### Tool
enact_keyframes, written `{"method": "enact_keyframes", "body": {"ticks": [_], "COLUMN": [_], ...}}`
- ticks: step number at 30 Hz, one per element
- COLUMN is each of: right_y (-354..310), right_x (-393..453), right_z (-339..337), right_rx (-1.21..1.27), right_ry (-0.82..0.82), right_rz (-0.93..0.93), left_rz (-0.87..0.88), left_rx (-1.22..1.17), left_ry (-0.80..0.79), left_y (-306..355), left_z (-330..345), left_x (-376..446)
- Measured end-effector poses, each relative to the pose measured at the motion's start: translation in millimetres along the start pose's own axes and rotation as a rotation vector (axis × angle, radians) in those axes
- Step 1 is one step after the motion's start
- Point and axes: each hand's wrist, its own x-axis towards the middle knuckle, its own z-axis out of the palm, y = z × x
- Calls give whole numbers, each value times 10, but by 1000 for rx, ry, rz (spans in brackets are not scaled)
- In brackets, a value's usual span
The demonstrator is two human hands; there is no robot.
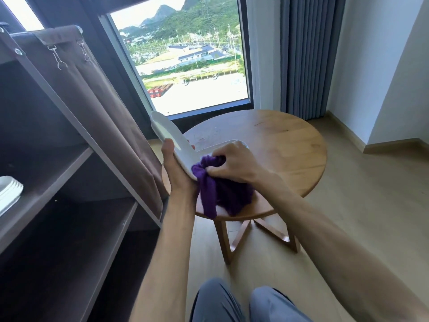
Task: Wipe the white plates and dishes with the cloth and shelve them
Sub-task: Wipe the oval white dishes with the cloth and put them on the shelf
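- Room: a pale wood floor [362, 205] runs to a white wall on the right; grey curtains [306, 54] hang beside a tall window [185, 54].
- Round wooden table [278, 145] stands before the window, its left edge near the shelf unit; bare floor lies open to its right and between it and the person's knees [243, 303].
- Dark shelf unit [69, 159] fills the left side, its brown fabric cover [97, 94] drawn back along the front post.
- Stacked white dishes [9, 194] sit on a shelf at the far left edge, partly cut off by the frame.
- Left hand [178, 173] grips a white plate [171, 140] tilted on edge above the table's left rim, thumb on the near face, fingers behind.
- Right hand [234, 161] is curled round a bunched purple cloth [220, 191], pressing it against the plate's lower edge; the loose cloth hangs down over the table's near edge.
- Another white dish [229, 142] lies on the table, mostly hidden behind the right hand.
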Motion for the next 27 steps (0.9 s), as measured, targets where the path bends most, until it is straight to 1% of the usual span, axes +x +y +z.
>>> {"method": "enact_keyframes", "body": {"ticks": [2, 3, 4, 5, 6, 7, 8, 9, 10, 11, 12, 13, 14, 15, 17, 19, 20, 22, 26, 27], "right_y": [163, 244, 308, 349, 374, 355, 298, 191, 56, -93, -249, -378, -528, -638, -811, -907, -953, -1076, -1542, -1713], "right_x": [15, 21, 23, 8, 7, 4, 2, -6, -17, -21, -7, -10, 9, 41, 138, 287, 366, 555, 881, 948], "right_z": [-43, -66, -82, -79, -71, -41, 5, 57, 98, 133, 187, 244, 312, 379, 496, 593, 619, 723, 1001, 1089], "right_rx": [-259, -335, -409, -474, -520, -503, -406, -174, 163, 514, 802, 992, 1095, 1139, 1213, 1318, 1329, 1287, 1205, 1212], "right_ry": [-27, -71, -130, -190, -214, -159, -42, 87, 183, 183, 96, -33, -148, -205, -166, -113, -103, -107, -78, -95], "right_rz": [94, 215, 374, 524, 609, 609, 554, 497, 486, 512, 554, 574, 565, 565, 599, 678, 705, 695, 642, 614], "left_rz": [75, 107, 126, 142, 147, 161, 172, 207, 248, 279, 311, 349, 393, 432, 520, 633, 675, 738, 711, 715], "left_rx": [28, 21, 15, 1, -2, 7, 18, 42, 76, 97, 116, 150, 205, 261, 319, 372, 420, 517, 629, 653], "left_ry": [-10, -13, -27, -33, -41, -41, -39, -24, 4, 37, 79, 124, 168, 184, 169, 184, 202, 258, 376, 421], "left_y": [3, -6, -1, 7, 27, 63, 111, 164, 209, 243, 287, 308, 347, 380, 506, 685, 790, 983, 1345, 1454], "left_z": [-67, -107, -133, -164, -188, -199, -191, -179, -168, -155, -154, -157, -192, -227, -352, -549, -656, -950, -1572, -1722], "left_x": [-18, -13, -21, -27, -18, -13, -6, -4, 1, 1, -10, -18, -34, -60, -129, -184, -239, -388, -677, -744]}}
